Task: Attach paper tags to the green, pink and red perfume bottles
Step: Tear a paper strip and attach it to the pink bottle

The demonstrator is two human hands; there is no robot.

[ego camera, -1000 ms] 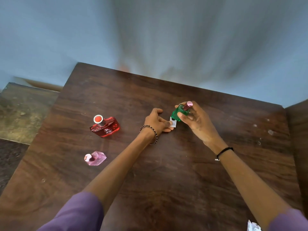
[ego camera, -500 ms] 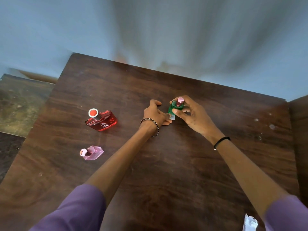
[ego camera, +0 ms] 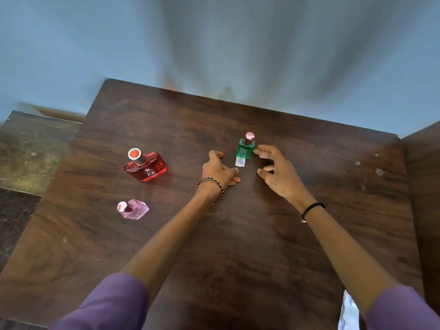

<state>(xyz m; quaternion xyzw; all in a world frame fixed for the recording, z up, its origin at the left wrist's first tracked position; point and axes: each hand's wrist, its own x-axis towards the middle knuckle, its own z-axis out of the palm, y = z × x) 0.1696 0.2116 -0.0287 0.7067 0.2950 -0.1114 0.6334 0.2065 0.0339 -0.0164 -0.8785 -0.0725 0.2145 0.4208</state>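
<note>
**Fig.** Head view; tagging of perfume bottles.

**Fingers.** R hand (ego camera: 278,173): fingers spread and relaxed, grasping nothing. Its index fingertip (ego camera: 256,151) touches or lies just beside the R face of the green bottle (ego camera: 244,149); can't tell which. L hand (ego camera: 217,170): fingers loosely curled, resting on the table (ego camera: 262,246), also holding nothing. Thumb tip is near the paper tag (ego camera: 240,161) but apart from it.

**Task object.** Green bottle stands upright, pink cap (ego camera: 249,136) on top, between the two hands toward the table's far side. The tag sits at the bottle's near face, lower edge down by the wood.

**Wrists.** Beaded bangle (ego camera: 212,190) on L, black band (ego camera: 312,208) on R.

**Periphery.** Well apart to the L: red bottle (ego camera: 148,169), and nearer the viewer the pink bottle (ego camera: 136,209). Neither shows a tag. White packet (ego camera: 348,313) at near R edge; contents unclear, poss. spare tags.

**Progress (est.).** Approx. 1 of 3 done: green appears tagged and let go. Red and pink remain, w/ fresh tags needed for each.
</note>
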